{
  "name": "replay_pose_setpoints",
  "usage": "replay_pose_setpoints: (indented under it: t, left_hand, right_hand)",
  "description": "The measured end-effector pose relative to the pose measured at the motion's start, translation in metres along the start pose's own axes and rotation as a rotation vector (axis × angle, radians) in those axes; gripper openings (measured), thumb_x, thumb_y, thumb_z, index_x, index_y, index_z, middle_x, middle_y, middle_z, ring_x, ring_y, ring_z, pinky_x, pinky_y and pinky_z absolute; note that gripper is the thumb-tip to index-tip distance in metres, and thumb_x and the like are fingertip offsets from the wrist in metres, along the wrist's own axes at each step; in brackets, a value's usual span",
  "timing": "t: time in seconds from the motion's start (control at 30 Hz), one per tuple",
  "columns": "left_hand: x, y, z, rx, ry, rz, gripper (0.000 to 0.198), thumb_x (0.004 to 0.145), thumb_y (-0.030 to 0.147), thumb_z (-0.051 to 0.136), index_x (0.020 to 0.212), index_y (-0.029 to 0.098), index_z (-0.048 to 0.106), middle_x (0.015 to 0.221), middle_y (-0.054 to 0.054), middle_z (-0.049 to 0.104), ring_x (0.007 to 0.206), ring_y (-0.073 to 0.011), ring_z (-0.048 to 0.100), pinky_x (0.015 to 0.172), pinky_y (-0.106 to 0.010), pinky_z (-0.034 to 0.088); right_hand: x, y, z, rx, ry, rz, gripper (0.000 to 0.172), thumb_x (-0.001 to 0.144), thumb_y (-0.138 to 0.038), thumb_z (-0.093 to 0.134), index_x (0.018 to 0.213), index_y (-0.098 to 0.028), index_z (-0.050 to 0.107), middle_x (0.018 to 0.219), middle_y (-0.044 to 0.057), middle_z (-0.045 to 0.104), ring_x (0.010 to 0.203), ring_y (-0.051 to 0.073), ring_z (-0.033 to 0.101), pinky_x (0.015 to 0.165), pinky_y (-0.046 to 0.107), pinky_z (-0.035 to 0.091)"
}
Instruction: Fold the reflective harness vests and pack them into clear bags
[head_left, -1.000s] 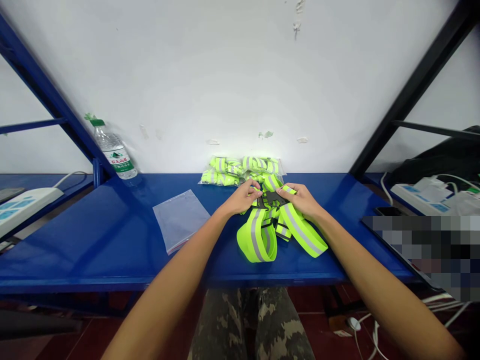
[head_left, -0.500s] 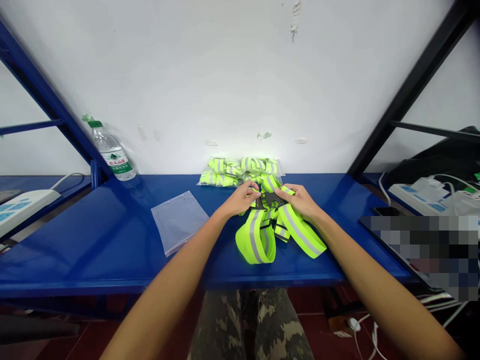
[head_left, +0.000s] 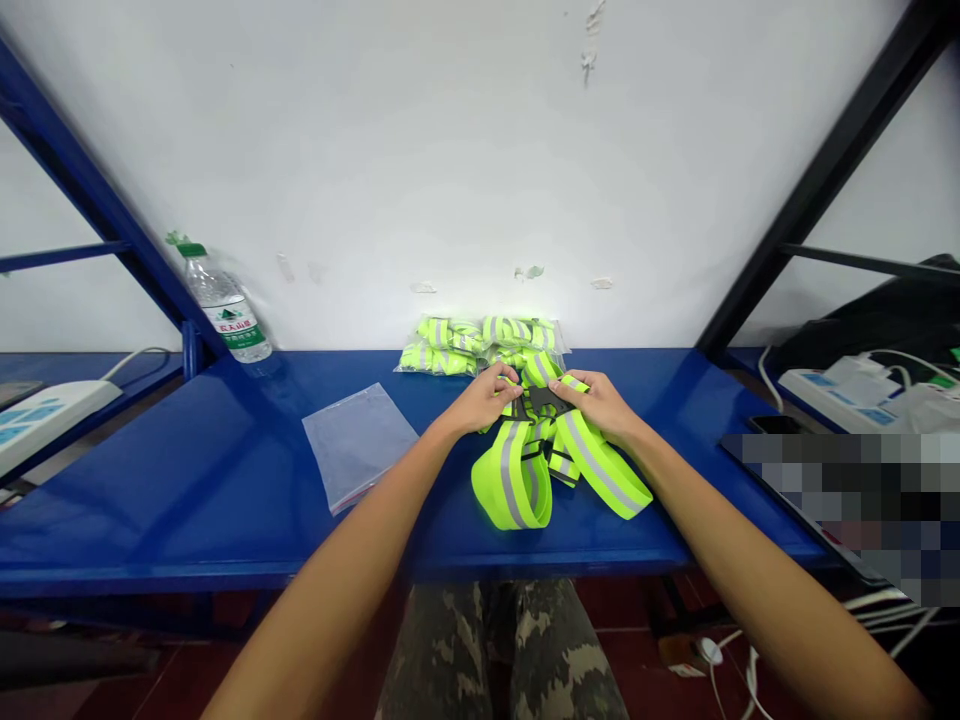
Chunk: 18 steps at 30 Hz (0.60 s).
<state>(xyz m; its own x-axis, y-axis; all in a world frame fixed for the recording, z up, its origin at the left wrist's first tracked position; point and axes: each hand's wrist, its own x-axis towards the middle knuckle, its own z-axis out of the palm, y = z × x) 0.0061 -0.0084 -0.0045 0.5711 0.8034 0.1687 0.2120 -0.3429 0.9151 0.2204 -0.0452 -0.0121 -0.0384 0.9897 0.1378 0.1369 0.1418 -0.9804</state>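
I'm working at the black plastic buckle (head_left: 541,400) of a neon yellow reflective strap harness (head_left: 602,470), which is lying on the blue steel counter (head_left: 187,490) right in front of me. My left hand (head_left: 480,398) and right hand (head_left: 600,406) are closing in on the buckle from either side, fingers curled over it and pinching it along with the webbing, though the hands hide exactly where my fingertips are sitting. The step in hand looks like sorting out the buckle's halves, and the next move seems to call for a steady pinch on both sides with the straps kept untwisted. My forearms (head_left: 352,530) are reaching in and angling together toward the buckle, with my wrists held low. The harness's grey-striped loops are sprawling toward me from the buckle, while behind it a pile of bagged yellow straps (head_left: 450,345) is sitting against the wall (head_left: 375,150). To the buckle's left, a flat clear zip bag (head_left: 358,447) is lying on the counter, and farther left a plastic water bottle (head_left: 225,310) is leaning near the wall
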Motion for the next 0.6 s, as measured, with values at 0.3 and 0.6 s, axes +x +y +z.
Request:
replay_pose_setpoints:
  t: [0.3, 0.6]
  left_hand:
    - [0.0022, -0.0038, 0.0004, 0.019, 0.006, 0.005, 0.015, 0.093, 0.031, 0.053, 0.098, 0.02, 0.045, 0.062, 0.009, 0.045, 0.047, -0.0061, 0.028, 0.048, -0.02, 0.024]
    - [0.0042, -0.006, 0.0011, 0.007, 0.004, 0.002, 0.018, 0.093, 0.033, 0.055, 0.099, 0.02, 0.045, 0.063, 0.008, 0.045, 0.049, -0.0072, 0.033, 0.049, -0.021, 0.025]
  right_hand:
    - [0.0003, -0.0016, 0.0019, 0.017, 0.003, 0.015, 0.048, 0.057, -0.058, 0.083, 0.075, -0.017, 0.067, 0.069, 0.002, 0.067, 0.063, 0.018, 0.059, 0.058, 0.028, 0.048]
    - [0.0001, -0.0016, 0.0017, 0.018, 0.005, 0.019, 0.045, 0.056, -0.055, 0.085, 0.073, -0.017, 0.067, 0.069, 0.001, 0.066, 0.062, 0.016, 0.057, 0.056, 0.027, 0.045]
